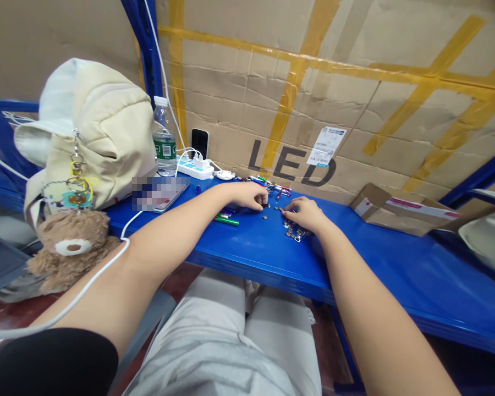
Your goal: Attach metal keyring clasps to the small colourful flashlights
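Note:
My left hand (251,196) rests over the blue table with its fingers curled closed. A small black piece (266,205) shows at its fingertips. Below it lies a single small round metal disc (265,217), like a coin. To the right, my right hand (307,213) is bent over a loose pile of small metal discs (291,230), its thumb and fingertips drawn together; what they pinch is too small to make out. A silver buckle-like piece (297,239) sits at the pile's near edge. Green marker-like sticks (227,220) lie beside my left wrist.
Behind my hands are colourful small items (272,184). Leftward stand a power strip (193,166), a water bottle (164,137), a phone-like flat device (169,197) and a cream backpack (111,121) with a teddy bear (74,242). A white cable (124,236) crosses my left arm. An open carton (400,212) sits right.

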A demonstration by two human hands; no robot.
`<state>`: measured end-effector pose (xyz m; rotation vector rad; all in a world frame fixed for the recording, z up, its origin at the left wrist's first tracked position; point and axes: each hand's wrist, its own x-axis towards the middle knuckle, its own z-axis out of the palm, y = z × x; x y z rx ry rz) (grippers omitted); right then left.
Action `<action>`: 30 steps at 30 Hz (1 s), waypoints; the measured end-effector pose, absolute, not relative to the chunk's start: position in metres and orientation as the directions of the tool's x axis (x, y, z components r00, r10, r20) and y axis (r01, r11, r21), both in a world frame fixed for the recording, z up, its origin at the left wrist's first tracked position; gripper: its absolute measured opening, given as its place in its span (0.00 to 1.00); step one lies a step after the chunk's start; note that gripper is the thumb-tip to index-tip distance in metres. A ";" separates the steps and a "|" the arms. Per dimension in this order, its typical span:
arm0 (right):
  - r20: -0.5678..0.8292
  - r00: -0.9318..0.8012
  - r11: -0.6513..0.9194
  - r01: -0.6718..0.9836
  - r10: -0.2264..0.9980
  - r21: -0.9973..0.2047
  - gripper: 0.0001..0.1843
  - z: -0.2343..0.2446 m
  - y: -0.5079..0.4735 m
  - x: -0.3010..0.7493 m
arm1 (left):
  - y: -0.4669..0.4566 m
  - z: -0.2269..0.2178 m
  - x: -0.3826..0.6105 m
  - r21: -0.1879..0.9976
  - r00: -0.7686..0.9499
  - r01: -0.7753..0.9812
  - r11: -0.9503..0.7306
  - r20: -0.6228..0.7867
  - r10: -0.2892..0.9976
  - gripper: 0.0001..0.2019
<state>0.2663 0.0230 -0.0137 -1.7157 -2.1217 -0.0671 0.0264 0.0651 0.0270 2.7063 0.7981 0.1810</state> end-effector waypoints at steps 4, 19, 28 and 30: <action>0.313 -0.070 0.152 0.958 0.947 -0.245 0.08 -0.013 0.023 0.258 | 0.064 0.027 0.027 0.341 0.838 0.503 -0.794 0.033 0.545 0.15; 0.623 -0.261 0.590 0.697 0.738 -0.407 0.06 0.004 0.005 0.233 | 0.051 0.030 0.032 0.396 0.812 0.484 -0.780 0.129 0.569 0.12; 0.638 -0.283 0.609 0.701 0.716 -0.372 0.06 0.006 0.002 0.227 | 0.054 0.027 0.036 0.364 0.823 0.481 -0.797 0.126 0.554 0.17; 0.639 -0.292 0.616 0.697 0.712 -0.368 0.06 0.006 0.003 0.227 | 0.054 0.027 0.036 0.364 0.822 0.482 -0.797 0.125 0.555 0.16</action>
